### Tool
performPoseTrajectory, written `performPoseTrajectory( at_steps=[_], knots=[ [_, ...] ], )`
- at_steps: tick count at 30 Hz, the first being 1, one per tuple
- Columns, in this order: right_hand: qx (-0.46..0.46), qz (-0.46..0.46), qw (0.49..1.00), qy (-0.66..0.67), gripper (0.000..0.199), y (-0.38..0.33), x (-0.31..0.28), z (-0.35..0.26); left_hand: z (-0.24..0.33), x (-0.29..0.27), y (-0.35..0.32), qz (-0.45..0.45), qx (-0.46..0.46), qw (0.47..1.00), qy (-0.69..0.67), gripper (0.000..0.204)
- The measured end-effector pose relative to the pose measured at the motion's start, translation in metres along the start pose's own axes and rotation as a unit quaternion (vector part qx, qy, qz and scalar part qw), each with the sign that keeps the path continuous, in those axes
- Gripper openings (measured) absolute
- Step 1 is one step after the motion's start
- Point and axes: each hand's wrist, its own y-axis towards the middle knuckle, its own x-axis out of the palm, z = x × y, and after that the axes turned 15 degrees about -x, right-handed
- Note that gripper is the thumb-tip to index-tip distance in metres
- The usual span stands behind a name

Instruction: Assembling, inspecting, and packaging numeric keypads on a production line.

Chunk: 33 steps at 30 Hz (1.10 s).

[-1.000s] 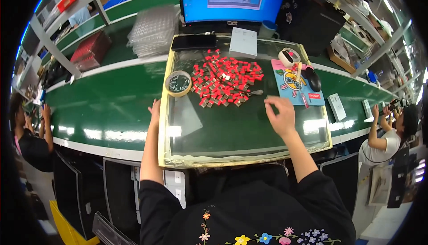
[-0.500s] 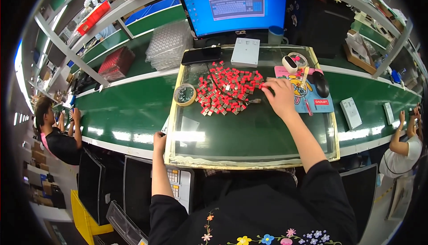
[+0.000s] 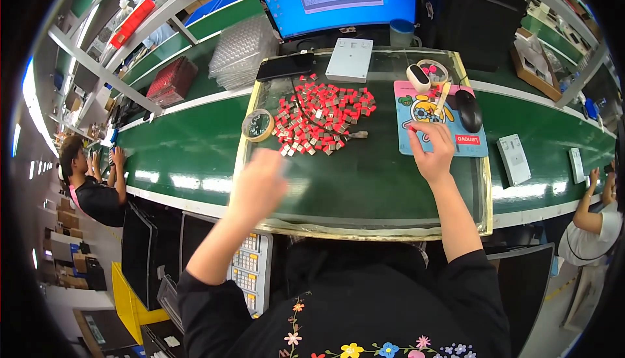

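Note:
A loose heap of small red-and-silver USB plugs lies on the glass-topped board, with a dark cable across it. My right hand is over the lower edge of the pink-and-blue mouse pad, right of the heap. Its thumb and forefinger pinch a small red piece that looks like one of the plugs. My left hand is smeared by motion above the board's left side, below a roll of yellowish tape. A pale blur shows at its fingers; what it is, I cannot make out.
Behind the heap are a black phone, a white box-like device and a monitor. A black mouse sits on the pad. A keyboard is below the board's near left edge. Other people work at both sides.
My right hand has moved from the heap's right edge to over the mouse pad, a red piece in its fingertips. My left hand has come from beyond the board's left edge to above the board.

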Motion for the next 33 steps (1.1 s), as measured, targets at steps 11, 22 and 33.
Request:
performPoseTrajectory(
  at_steps=[11, 22, 33],
  knots=[
    [0.076, -0.026, 0.997, 0.0, 0.015, -0.014, 0.002, 0.009, 0.106, 0.082, 0.029, 0.033, 0.103, 0.985, -0.134, 0.021],
    [0.078, -0.082, 0.99, 0.088, 0.014, -0.018, 0.011, -0.006, 0.07, 0.123, 0.027, 0.091, -0.096, 0.969, -0.21, 0.028],
    [-0.029, -0.153, 0.959, 0.238, 0.02, -0.021, 0.023, -0.037, 0.073, 0.123, 0.034, 0.077, -0.078, 0.969, -0.223, 0.028]
  ],
)
